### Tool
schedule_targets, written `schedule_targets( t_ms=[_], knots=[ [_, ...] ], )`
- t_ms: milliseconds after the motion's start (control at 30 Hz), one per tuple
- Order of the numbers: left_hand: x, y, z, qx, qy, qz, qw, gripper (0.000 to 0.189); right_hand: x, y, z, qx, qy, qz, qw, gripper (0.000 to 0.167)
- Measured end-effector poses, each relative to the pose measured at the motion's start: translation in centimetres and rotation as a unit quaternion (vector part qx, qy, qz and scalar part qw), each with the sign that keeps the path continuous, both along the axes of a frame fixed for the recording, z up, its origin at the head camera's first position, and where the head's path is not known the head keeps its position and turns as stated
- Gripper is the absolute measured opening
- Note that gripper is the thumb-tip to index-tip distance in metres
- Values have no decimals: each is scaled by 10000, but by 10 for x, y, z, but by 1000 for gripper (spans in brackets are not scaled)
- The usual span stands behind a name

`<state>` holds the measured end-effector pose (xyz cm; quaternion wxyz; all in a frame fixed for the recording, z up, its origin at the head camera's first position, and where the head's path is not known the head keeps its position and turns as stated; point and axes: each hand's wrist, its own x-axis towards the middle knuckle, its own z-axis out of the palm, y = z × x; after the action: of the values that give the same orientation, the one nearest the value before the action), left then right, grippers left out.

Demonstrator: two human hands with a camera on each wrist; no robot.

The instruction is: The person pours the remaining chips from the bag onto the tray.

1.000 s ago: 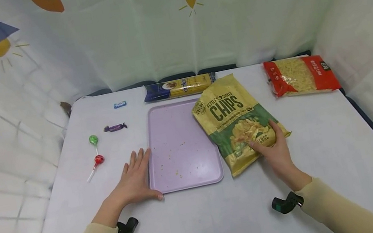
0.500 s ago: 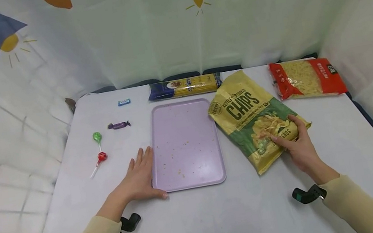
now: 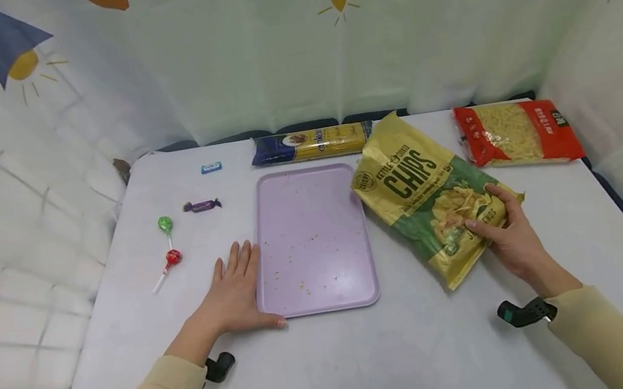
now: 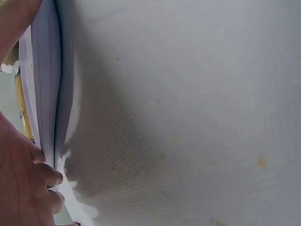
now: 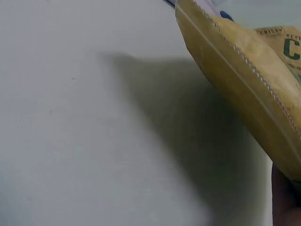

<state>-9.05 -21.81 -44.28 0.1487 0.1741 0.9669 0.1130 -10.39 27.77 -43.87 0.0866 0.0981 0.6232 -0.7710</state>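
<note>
A yellow and green bag of chips (image 3: 418, 182) is tilted at the right of the tray, its lower right part gripped by my right hand (image 3: 516, 242), thumb on the front. In the right wrist view the bag's crimped edge (image 5: 244, 70) stands above the table with a shadow under it. My left hand (image 3: 234, 298) lies with fingers spread against the left edge of a light purple tray (image 3: 316, 242), its thumb at the near left corner. Small crumbs are scattered on the tray. The left wrist view shows the fingers (image 4: 42, 181) beside the tray's side (image 4: 44, 84).
Behind the tray lies a blue and yellow pasta packet (image 3: 312, 144). A red packet (image 3: 516, 134) is at the back right. On the left are a green lollipop (image 3: 165, 224), a red lollipop (image 3: 172, 258), a purple wrapped candy (image 3: 202, 206) and a small blue candy (image 3: 211, 168).
My right hand has carried the bag of chips to the right, from over the tray's right edge to beside it. My left hand stays at the tray's left edge. The head view has shifted slightly.
</note>
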Motion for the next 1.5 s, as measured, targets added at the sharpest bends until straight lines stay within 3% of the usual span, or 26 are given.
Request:
schedule_targets(
  t_ms=[167, 267, 333, 400, 433, 500, 733, 1000, 1167, 1500],
  knots=[
    [1, -3, -1, -20, -40, 64, 10000, 146, -7, 1, 18, 120, 146, 547, 9983, 83],
    [2, -3, -1, -10, -67, 81, 9999, 146, -15, 0, 32, 1029, 248, 984, 9895, 84],
    [2, -3, 0, 19, -90, 92, 9999, 146, -21, -1, 41, 1836, 373, 1277, 9740, 85],
    [3, -2, 1, 31, -107, 96, 9999, 145, -25, -5, 51, 2611, 544, 1514, 9518, 87],
    [3, -2, 1, 19, -121, 102, 9999, 145, -28, -6, 56, 2893, 629, 1624, 9413, 87],
    [2, -2, 2, 20, -135, 105, 9999, 145, -32, -11, 65, 3145, 737, 1803, 9290, 87],
    [-4, 0, 5, -33, -139, 50, 9999, 146, -38, -24, 87, 3310, 803, 2409, 9088, 88],
    [-10, 2, 9, -72, -191, 30, 9998, 147, -39, -42, 105, 4013, 1098, 2722, 8677, 86],
    [-8, 1, 8, -101, -189, 65, 9998, 147, -42, -52, 115, 4267, 1208, 2831, 8504, 85],
    [0, -3, 4, -65, -229, 122, 9996, 148, -46, -65, 133, 4264, 1203, 3154, 8392, 88]
  ],
)
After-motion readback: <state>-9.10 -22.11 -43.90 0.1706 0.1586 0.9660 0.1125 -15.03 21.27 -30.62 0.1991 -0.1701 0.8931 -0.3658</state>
